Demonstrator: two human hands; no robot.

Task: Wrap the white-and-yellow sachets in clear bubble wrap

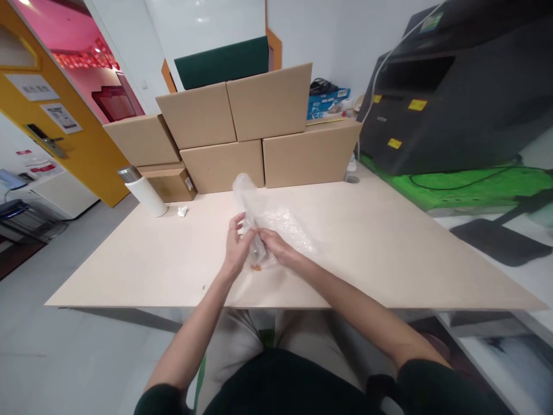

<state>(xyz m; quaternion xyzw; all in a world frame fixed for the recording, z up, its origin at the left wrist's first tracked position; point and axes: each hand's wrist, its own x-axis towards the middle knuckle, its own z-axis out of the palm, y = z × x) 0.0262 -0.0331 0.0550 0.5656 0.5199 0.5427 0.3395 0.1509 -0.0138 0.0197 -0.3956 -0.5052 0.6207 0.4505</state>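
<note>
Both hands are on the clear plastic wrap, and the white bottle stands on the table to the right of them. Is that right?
Not quite. The left hand and right hand are indeed on the clear plastic wrap, but the head view shows the white bottle standing on the table to their left, not their right.

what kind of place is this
Probably an office or workroom: a large dark printer stands at the right, cardboard boxes are stacked along the back of a plain table, and printed sheets are stuck on the yellow door.

Plain tan boxes [222,167], green roll [222,62].
</note>
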